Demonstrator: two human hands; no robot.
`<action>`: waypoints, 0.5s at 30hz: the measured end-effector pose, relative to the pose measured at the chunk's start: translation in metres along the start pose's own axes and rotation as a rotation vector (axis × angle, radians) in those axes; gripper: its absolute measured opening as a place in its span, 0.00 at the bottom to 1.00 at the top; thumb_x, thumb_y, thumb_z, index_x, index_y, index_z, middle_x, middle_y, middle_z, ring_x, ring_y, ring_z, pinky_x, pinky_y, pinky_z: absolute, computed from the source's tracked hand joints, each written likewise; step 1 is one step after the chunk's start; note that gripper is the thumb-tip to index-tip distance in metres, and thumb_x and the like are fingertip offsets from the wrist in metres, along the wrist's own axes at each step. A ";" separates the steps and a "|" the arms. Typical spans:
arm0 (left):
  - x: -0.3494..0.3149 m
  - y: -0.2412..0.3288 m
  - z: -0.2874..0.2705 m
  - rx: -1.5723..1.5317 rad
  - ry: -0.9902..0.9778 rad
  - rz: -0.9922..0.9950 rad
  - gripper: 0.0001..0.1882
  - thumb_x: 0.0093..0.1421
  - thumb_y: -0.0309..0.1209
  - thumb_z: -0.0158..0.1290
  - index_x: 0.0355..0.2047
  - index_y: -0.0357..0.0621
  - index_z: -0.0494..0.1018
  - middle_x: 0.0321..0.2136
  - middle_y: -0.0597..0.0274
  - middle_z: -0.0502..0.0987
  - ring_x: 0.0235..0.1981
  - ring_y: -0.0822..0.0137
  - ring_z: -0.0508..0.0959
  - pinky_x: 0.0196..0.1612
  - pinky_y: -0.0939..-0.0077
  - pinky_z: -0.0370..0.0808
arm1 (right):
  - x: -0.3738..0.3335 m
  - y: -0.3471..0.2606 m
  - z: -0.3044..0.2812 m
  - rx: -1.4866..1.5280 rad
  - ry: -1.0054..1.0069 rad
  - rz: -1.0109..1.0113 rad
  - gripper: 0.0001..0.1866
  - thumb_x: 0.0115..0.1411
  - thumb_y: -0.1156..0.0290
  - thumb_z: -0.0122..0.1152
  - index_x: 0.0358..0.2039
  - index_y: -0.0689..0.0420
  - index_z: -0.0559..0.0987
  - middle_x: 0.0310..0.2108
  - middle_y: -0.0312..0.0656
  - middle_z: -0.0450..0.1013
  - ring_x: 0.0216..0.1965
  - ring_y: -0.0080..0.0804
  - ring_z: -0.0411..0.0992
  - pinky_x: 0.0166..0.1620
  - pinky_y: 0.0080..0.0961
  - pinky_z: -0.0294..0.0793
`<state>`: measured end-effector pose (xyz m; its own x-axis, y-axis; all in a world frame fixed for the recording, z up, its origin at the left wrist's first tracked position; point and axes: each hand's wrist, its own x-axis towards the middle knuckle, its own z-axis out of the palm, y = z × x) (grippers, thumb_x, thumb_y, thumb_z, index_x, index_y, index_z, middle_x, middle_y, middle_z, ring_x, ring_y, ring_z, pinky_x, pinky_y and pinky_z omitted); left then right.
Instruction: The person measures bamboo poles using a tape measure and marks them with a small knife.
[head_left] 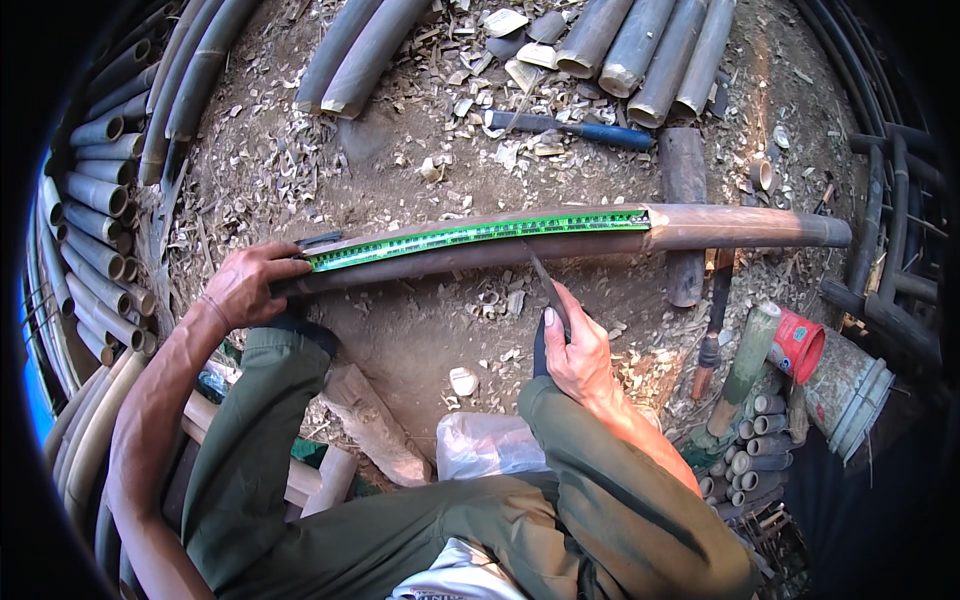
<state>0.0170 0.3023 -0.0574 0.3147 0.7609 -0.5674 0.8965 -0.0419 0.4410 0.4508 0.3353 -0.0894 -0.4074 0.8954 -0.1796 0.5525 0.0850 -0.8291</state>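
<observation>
Roughly across the middle of the view lies the pole (450,258), brown and slightly bowed, crossing in front of the seated person above both knees. Its right part passes over a log (685,277) set crosswise on the littered ground (400,165); its left end is covered by the hand, so the cut there cannot be seen.

Green strip (480,229) laid lengthwise along the pole, dark marks too small to make out; its right end lies by a pale step in the pole's skin.

Left grip (245,283): closed about the pole's left end, fingers over the strip's end; thumb and underside of the hold hidden. Just above the fingertips, a small dark thing (320,239), kind unclear.

Right grip (582,358): clenched on a knife (548,288), handle mostly lost inside the fist. Blade slants up and left to the pole's near side; whether the tip touches cannot be told.

Beyond the pole, a blue-handled tool (570,130) among chips. Lower right, a red bucket (797,345) beside a grey bucket (850,395). Clear bag (488,445) partly hidden by the trousers (400,535), which the lower edge crops.
</observation>
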 end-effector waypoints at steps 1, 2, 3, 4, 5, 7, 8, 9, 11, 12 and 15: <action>0.000 0.000 0.000 -0.004 -0.004 -0.006 0.30 0.37 0.23 0.60 0.47 0.46 0.79 0.51 0.50 0.75 0.50 0.47 0.77 0.54 0.58 0.75 | 0.000 -0.001 0.000 0.004 -0.005 0.009 0.21 0.62 0.79 0.54 0.56 0.63 0.72 0.42 0.59 0.77 0.42 0.53 0.78 0.43 0.37 0.78; 0.000 0.001 0.000 -0.008 -0.009 -0.012 0.30 0.37 0.23 0.60 0.47 0.45 0.78 0.51 0.49 0.75 0.50 0.47 0.77 0.54 0.58 0.75 | 0.000 -0.002 0.000 0.007 -0.010 0.018 0.20 0.63 0.78 0.54 0.56 0.63 0.72 0.42 0.59 0.77 0.42 0.53 0.78 0.43 0.37 0.78; 0.000 0.001 -0.001 0.001 0.001 -0.006 0.29 0.38 0.24 0.60 0.47 0.46 0.79 0.51 0.51 0.75 0.49 0.48 0.77 0.54 0.59 0.75 | 0.000 -0.001 0.001 0.006 -0.006 0.013 0.20 0.63 0.78 0.54 0.56 0.63 0.72 0.41 0.59 0.77 0.42 0.53 0.78 0.43 0.37 0.78; 0.001 0.002 -0.001 0.011 0.010 0.000 0.28 0.39 0.24 0.60 0.47 0.47 0.79 0.50 0.52 0.76 0.49 0.49 0.77 0.53 0.59 0.76 | 0.000 -0.001 0.001 0.005 -0.002 0.008 0.20 0.63 0.78 0.54 0.56 0.63 0.72 0.41 0.59 0.77 0.41 0.53 0.78 0.42 0.37 0.78; 0.001 0.002 -0.001 0.021 0.020 0.007 0.27 0.40 0.24 0.60 0.46 0.47 0.79 0.50 0.54 0.76 0.49 0.50 0.78 0.53 0.60 0.76 | 0.000 0.000 0.001 0.004 0.002 0.003 0.20 0.63 0.78 0.54 0.56 0.63 0.72 0.41 0.59 0.77 0.41 0.54 0.78 0.42 0.37 0.78; 0.000 0.001 0.000 0.017 0.019 0.010 0.27 0.40 0.24 0.60 0.46 0.47 0.79 0.50 0.54 0.76 0.49 0.50 0.78 0.53 0.60 0.76 | 0.000 -0.001 0.002 0.012 -0.003 0.019 0.20 0.63 0.78 0.54 0.56 0.63 0.72 0.40 0.59 0.77 0.41 0.54 0.78 0.42 0.37 0.78; 0.000 0.001 0.000 0.015 0.018 0.012 0.27 0.41 0.24 0.60 0.46 0.47 0.79 0.50 0.54 0.76 0.49 0.50 0.78 0.53 0.60 0.76 | 0.000 -0.001 0.002 0.016 -0.006 0.027 0.20 0.63 0.78 0.54 0.56 0.63 0.72 0.40 0.59 0.77 0.41 0.55 0.78 0.42 0.38 0.78; 0.000 0.001 0.000 0.017 0.016 0.015 0.27 0.41 0.24 0.60 0.46 0.47 0.79 0.50 0.54 0.76 0.49 0.50 0.77 0.53 0.60 0.76 | 0.000 -0.001 0.002 0.011 -0.009 0.034 0.20 0.63 0.78 0.54 0.56 0.62 0.72 0.39 0.59 0.77 0.41 0.55 0.78 0.41 0.38 0.77; 0.002 0.001 0.000 0.021 0.013 0.022 0.27 0.41 0.24 0.60 0.46 0.47 0.79 0.50 0.54 0.76 0.49 0.50 0.77 0.53 0.60 0.76 | 0.000 -0.001 0.001 0.001 -0.014 0.050 0.19 0.63 0.78 0.54 0.56 0.61 0.72 0.39 0.59 0.77 0.40 0.56 0.77 0.41 0.39 0.77; 0.002 0.001 0.000 0.017 0.005 0.020 0.27 0.41 0.24 0.60 0.47 0.47 0.79 0.51 0.54 0.76 0.49 0.50 0.77 0.53 0.60 0.76 | -0.001 -0.002 0.000 -0.008 -0.042 0.094 0.19 0.63 0.77 0.54 0.55 0.60 0.72 0.39 0.59 0.77 0.40 0.57 0.77 0.41 0.39 0.77; 0.003 0.000 0.000 0.015 -0.015 0.013 0.27 0.41 0.25 0.60 0.47 0.47 0.78 0.51 0.54 0.75 0.49 0.50 0.77 0.53 0.60 0.76 | -0.002 -0.008 -0.006 -0.044 -0.132 0.210 0.19 0.63 0.76 0.54 0.55 0.58 0.72 0.39 0.59 0.77 0.41 0.57 0.77 0.41 0.41 0.77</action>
<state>0.0177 0.3046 -0.0587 0.3307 0.7507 -0.5720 0.8968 -0.0613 0.4381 0.4518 0.3350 -0.0797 -0.3699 0.8311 -0.4153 0.6652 -0.0751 -0.7429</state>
